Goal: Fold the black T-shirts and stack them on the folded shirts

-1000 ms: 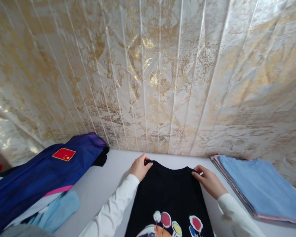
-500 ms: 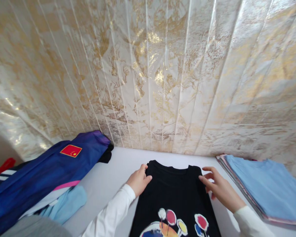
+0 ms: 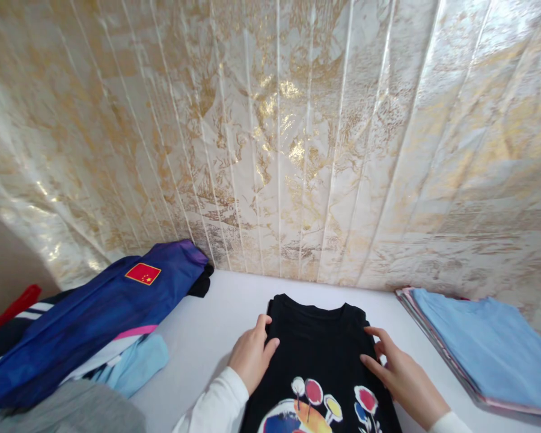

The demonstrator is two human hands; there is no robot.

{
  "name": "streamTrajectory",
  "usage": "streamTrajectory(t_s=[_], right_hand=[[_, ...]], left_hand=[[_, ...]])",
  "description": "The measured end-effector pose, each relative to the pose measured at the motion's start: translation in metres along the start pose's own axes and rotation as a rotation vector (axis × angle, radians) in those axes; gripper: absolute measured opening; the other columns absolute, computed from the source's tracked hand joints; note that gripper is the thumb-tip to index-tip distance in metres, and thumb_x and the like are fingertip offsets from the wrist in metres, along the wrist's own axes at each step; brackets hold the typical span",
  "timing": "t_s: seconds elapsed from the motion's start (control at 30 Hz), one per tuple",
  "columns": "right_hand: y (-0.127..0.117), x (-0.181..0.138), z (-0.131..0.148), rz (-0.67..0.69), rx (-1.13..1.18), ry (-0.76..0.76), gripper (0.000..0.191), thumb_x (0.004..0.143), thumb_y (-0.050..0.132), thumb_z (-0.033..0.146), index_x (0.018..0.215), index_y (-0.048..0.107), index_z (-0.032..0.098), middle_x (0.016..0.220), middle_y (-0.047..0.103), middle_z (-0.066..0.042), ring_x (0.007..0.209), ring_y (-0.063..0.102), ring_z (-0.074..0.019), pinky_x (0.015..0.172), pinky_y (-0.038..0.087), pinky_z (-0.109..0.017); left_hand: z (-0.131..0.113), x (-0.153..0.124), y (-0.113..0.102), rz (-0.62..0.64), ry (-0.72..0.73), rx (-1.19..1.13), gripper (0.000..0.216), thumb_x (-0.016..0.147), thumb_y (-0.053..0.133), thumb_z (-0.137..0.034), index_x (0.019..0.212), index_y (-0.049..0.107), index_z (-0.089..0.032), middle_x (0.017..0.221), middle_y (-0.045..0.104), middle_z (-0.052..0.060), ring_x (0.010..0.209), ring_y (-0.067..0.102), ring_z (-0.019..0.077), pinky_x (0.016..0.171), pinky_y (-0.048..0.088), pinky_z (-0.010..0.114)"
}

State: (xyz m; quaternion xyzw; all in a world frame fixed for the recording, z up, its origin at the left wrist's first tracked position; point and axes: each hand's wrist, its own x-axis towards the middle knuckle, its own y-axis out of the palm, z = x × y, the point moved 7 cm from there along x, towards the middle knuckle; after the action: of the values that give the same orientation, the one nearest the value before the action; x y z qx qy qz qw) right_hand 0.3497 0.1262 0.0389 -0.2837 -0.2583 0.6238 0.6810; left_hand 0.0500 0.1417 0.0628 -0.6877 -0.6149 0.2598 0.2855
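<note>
A shiny cream-and-gold patterned sheet [image 3: 270, 120] spans the upper part of the frame, ridged with lines that fan upward, and its lower edge meets the back of a white tabletop [image 3: 237, 294] that runs across the lower part. A long dark-blue garment [image 3: 94, 325] slants through the lower left, its far end close to the sheet. At the lower right a folded stack [image 3: 496, 349], light blue on top, shows layered edges along its left side. The black T-shirt [image 3: 315, 343] lies at the lower centre, neckline toward the sheet, its lower part cut off by the frame. White tabletop shows on both sides of it: a wide stretch toward the blue garment, a narrower one toward the stack, and a slim band behind the neckline. Grey cloth [image 3: 85, 409] bunches at the bottom left. The right hand [image 3: 399, 373] is at the shirt's right edge, thumb and forefinger spread apart, tips against the fabric, without a pinch. The left hand [image 3: 251, 358] is at the opposite edge, thumb on the front; whether its partly hidden fingers grip any cloth, I cannot tell. A pale-blue cloth [image 3: 139, 364] pokes from under the dark-blue garment, which bears a small red patch [image 3: 143, 273].
</note>
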Motion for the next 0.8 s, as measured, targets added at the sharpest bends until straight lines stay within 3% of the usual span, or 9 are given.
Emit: streamTrajectory(t_s=[0.1, 0.17, 0.23, 0.33, 0.4, 0.5, 0.67, 0.8], right_hand=[[0.002, -0.007, 0.002, 0.071, 0.145, 0.032, 0.058, 0.071, 0.046, 0.057, 0.119, 0.037, 0.026, 0.066, 0.055, 0.004, 0.045, 0.053, -0.0159, 0.036, 0.036, -0.026], [0.004, -0.011, -0.002, 0.122, 0.272, 0.109, 0.065, 0.07, 0.044, 0.06, 0.122, 0.033, 0.024, 0.056, 0.047, 0.007, 0.047, 0.053, -0.0175, 0.034, 0.034, -0.025], [0.005, -0.015, -0.009, 0.15, 0.392, 0.201, 0.074, 0.066, 0.045, 0.062, 0.126, 0.03, 0.021, 0.055, 0.046, 0.007, 0.052, 0.056, -0.0193, 0.034, 0.035, -0.025], [0.009, -0.021, -0.016, 0.188, 0.452, 0.25, 0.081, 0.062, 0.051, 0.061, 0.127, 0.029, 0.019, 0.056, 0.049, 0.006, 0.046, 0.054, -0.0169, 0.032, 0.033, -0.023], [0.011, -0.024, -0.015, 0.209, 0.427, 0.217, 0.08, 0.062, 0.054, 0.06, 0.126, 0.031, 0.019, 0.05, 0.043, 0.01, 0.035, 0.041, -0.0115, 0.03, 0.027, -0.022], [0.012, -0.026, -0.015, 0.194, 0.382, 0.187, 0.074, 0.063, 0.052, 0.06, 0.123, 0.032, 0.021, 0.049, 0.036, 0.013, 0.031, 0.031, -0.0088, 0.03, 0.022, -0.022], [0.003, -0.026, -0.003, 0.091, 0.075, -0.012, 0.053, 0.071, 0.046, 0.053, 0.114, 0.041, 0.023, 0.051, 0.047, 0.007, 0.045, 0.051, -0.0167, 0.045, 0.039, -0.028], [-0.006, -0.033, 0.01, -0.04, -0.181, -0.168, 0.051, 0.077, 0.044, 0.048, 0.122, 0.041, 0.023, 0.078, 0.066, -0.003, 0.065, 0.064, -0.0229, 0.061, 0.051, -0.036]], left_hand=[[0.009, -0.006, 0.007, 0.068, -0.07, -0.087, 0.022, 0.093, 0.032, -0.024, 0.111, 0.044, -0.02, 0.07, 0.055, -0.001, 0.059, 0.059, 0.0156, 0.056, 0.042, 0.025], [0.02, -0.005, 0.014, 0.122, -0.133, -0.158, 0.028, 0.094, 0.022, -0.024, 0.114, 0.04, -0.018, 0.07, 0.055, -0.002, 0.044, 0.053, 0.0125, 0.04, 0.036, 0.021], [0.03, -0.004, 0.021, 0.167, -0.174, -0.216, 0.027, 0.093, 0.02, -0.026, 0.11, 0.039, -0.017, 0.068, 0.054, -0.003, 0.035, 0.047, 0.0098, 0.032, 0.027, 0.019], [0.038, -0.005, 0.028, 0.238, -0.183, -0.26, 0.026, 0.091, 0.031, -0.037, 0.087, 0.047, -0.017, 0.054, 0.046, -0.007, 0.032, 0.041, 0.0077, 0.032, 0.021, 0.017], [0.041, -0.005, 0.029, 0.267, -0.176, -0.267, 0.029, 0.087, 0.04, -0.041, 0.072, 0.046, -0.018, 0.044, 0.038, -0.009, 0.031, 0.037, 0.0071, 0.032, 0.02, 0.017], [0.046, -0.005, 0.021, 0.211, -0.174, -0.25, 0.024, 0.085, 0.046, -0.04, 0.072, 0.044, -0.02, 0.043, 0.036, -0.011, 0.031, 0.034, 0.0068, 0.034, 0.019, 0.017], [0.042, -0.015, 0.005, 0.143, -0.174, -0.165, 0.015, 0.086, 0.045, -0.032, 0.076, 0.043, -0.021, 0.041, 0.038, -0.011, 0.031, 0.038, 0.0089, 0.037, 0.023, 0.019], [0.023, -0.033, -0.003, 0.118, -0.139, -0.084, 0.012, 0.09, 0.04, -0.032, 0.088, 0.046, -0.022, 0.045, 0.047, -0.009, 0.037, 0.046, 0.0118, 0.044, 0.029, 0.021]])
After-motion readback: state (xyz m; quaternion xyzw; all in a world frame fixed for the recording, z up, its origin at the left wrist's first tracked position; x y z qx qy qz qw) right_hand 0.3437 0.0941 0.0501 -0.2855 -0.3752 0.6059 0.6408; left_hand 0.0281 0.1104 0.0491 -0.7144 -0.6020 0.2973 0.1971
